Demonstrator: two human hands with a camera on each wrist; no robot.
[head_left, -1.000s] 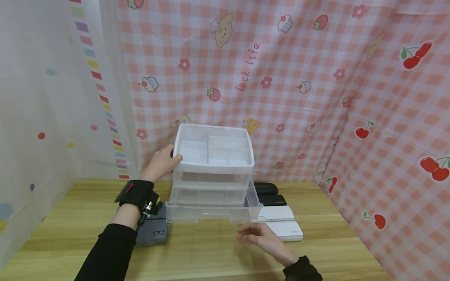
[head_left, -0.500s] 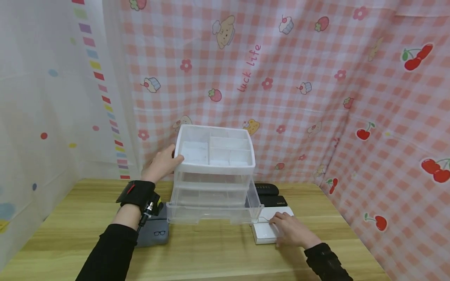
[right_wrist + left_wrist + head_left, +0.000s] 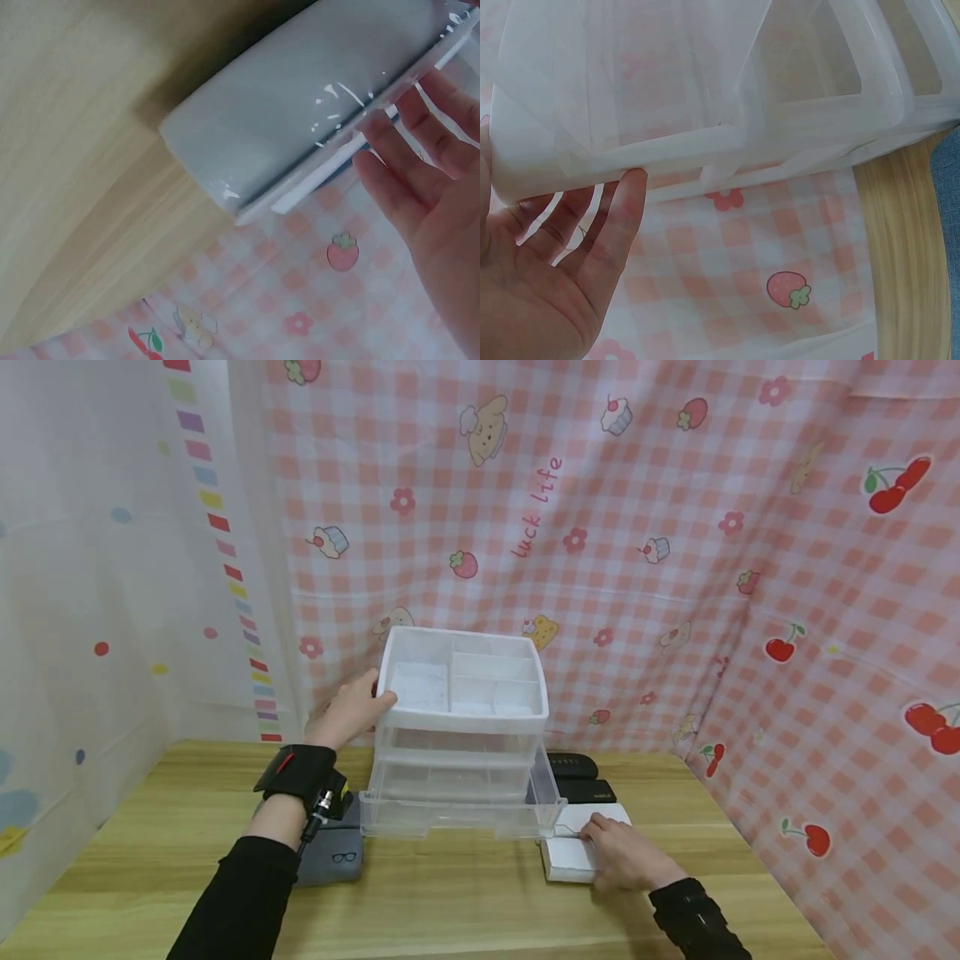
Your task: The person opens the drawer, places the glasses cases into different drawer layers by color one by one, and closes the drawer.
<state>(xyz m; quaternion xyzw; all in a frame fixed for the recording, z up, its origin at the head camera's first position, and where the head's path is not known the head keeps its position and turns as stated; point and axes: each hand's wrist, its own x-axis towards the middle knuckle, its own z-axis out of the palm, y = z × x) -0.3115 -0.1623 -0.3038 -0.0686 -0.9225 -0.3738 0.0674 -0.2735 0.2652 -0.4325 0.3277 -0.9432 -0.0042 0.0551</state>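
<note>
A white and clear plastic drawer organizer stands mid-table, its bottom drawer pulled out toward me. My left hand grips its top left corner, thumb over the rim and fingers against the outer side. Right of the drawer, my right hand holds the nearest white glasses case, covering its right part. In the right wrist view, fingertips curl over the long edge of this glossy case. The thumb is hidden there.
Behind the held case lie another white case and two black cases. Grey cases, the nearer one with a glasses print, lie left of the organizer by my left forearm. A checked cloth hangs behind the table.
My right hand has moved right from in front of the drawer onto the nearest white case and grips it. The left hand keeps its hold on the organizer.
</note>
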